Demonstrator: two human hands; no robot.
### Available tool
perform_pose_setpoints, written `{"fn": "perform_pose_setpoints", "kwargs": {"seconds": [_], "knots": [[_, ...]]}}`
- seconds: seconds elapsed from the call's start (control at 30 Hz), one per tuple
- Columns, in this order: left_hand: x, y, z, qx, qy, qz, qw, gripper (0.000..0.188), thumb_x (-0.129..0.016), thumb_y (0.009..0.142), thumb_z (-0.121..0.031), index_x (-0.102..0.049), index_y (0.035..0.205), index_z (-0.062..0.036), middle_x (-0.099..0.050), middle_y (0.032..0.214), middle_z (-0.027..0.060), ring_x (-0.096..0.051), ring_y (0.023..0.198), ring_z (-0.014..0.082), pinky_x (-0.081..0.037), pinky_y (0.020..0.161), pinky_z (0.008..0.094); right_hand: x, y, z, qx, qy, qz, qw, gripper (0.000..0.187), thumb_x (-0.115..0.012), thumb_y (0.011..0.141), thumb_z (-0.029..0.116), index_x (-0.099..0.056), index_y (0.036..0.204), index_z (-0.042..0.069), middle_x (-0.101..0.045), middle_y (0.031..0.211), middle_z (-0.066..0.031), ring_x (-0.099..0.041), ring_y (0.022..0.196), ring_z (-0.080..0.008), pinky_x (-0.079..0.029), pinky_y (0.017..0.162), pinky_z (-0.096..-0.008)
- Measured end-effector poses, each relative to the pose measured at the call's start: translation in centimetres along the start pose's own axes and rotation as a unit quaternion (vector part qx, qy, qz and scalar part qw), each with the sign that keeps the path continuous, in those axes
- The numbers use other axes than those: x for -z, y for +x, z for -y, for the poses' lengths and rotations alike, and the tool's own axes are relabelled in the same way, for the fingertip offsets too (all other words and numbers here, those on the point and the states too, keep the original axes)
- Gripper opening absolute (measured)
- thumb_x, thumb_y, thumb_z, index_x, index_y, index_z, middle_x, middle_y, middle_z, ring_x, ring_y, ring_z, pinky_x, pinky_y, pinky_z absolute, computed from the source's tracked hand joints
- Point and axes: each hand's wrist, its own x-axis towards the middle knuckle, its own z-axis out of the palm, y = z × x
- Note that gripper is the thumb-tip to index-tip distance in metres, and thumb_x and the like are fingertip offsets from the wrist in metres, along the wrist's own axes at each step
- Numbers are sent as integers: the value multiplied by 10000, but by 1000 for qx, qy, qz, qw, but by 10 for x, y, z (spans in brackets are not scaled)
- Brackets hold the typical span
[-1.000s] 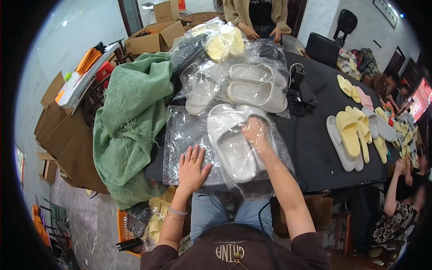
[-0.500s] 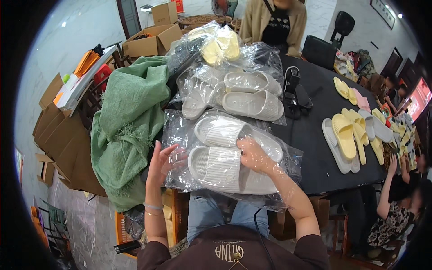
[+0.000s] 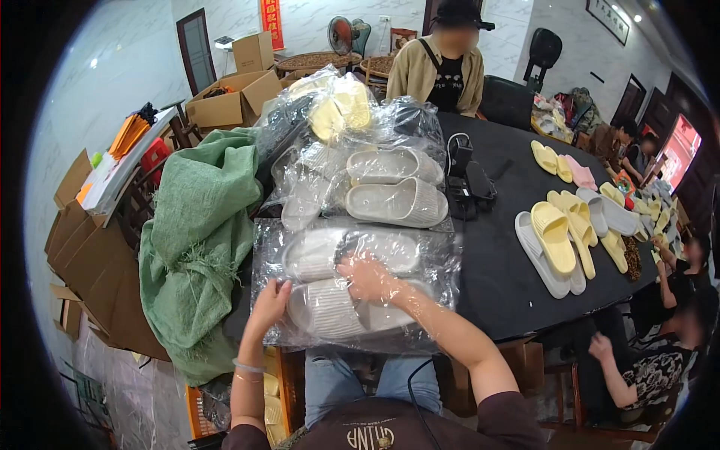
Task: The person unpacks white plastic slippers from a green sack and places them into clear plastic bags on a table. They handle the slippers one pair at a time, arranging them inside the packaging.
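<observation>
A pair of white slides lies side by side in a clear plastic bag [image 3: 444, 296] on the table before me. The far slide [image 3: 309, 253] and the near slide [image 3: 322, 309] both have their ribbed straps toward the left. My right hand [image 3: 369, 277] reaches in from the right, under shiny plastic, and rests with fingers apart on the slides between their straps. At the bag's left edge, my left hand [image 3: 271, 304] pinches the plastic between thumb and fingers. Just beyond lie more bagged white slides [image 3: 394, 202], with bagged yellow slides [image 3: 341, 112] heaped behind.
A green woven sack [image 3: 199, 247] slumps at the left. Loose yellow slides [image 3: 553, 238] lie on the black table [image 3: 491, 277] at the right, near a black power adapter [image 3: 469, 180]. One person [image 3: 439, 67] is across the table; others sit at the right.
The bagged pair has shifted left and lies flatter. My right hand has moved left and loosened from a fist. My left hand has closed from spread fingers onto the bag's edge.
</observation>
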Motion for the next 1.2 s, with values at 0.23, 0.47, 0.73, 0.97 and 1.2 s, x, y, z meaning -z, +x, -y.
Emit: {"fn": "perform_pose_setpoints", "kwargs": {"seconds": [0.23,0.47,0.73,0.97,1.2], "knots": [[-19,-2,26,50,50,-118,991,300,-521,922,-306,-587,860,-20,-639,808,216,-609,776,422,-455,678,486,14,-12,-17,46,-20,-41,998,290,-596,734,141,-614,1020,93,-615,969,-134,-567,967,-338,-463,867,-439],[-29,-3,28,49,67,-205,975,280,-494,932,-311,-595,890,-53,-644,811,224,-611,780,442,-461,685,512,168,-68,-33,24,-203,-5,979,132,-525,712,9,-626,795,28,-635,860,-113,-569,911,-303,-412,879,-449],[-8,-34,-11,-36,-26,-288,957,227,-559,903,-123,-515,1109,-37,-642,798,154,-632,711,332,-477,651,410,324,-179,-33,-197,-335,-334,859,210,-536,813,77,-646,974,0,-621,942,-168,-554,988,-346,-411,910,-392],[-26,-29,11,-84,15,-353,932,414,-570,866,-39,-437,1256,-6,-610,1017,168,-574,968,303,-446,839,362,192,-76,35,-28,6,-391,920,263,-525,783,90,-552,1029,2,-554,1020,-168,-517,973,-326,-408,853,-417],[-40,-37,52,-140,9,-208,968,418,-523,902,-164,-459,1287,-17,-590,1165,129,-497,1146,279,-337,991,393,-43,50,111,-86,140,-158,974,180,-573,652,58,-600,822,7,-622,838,-187,-581,854,-360,-489,743,-458]]}}
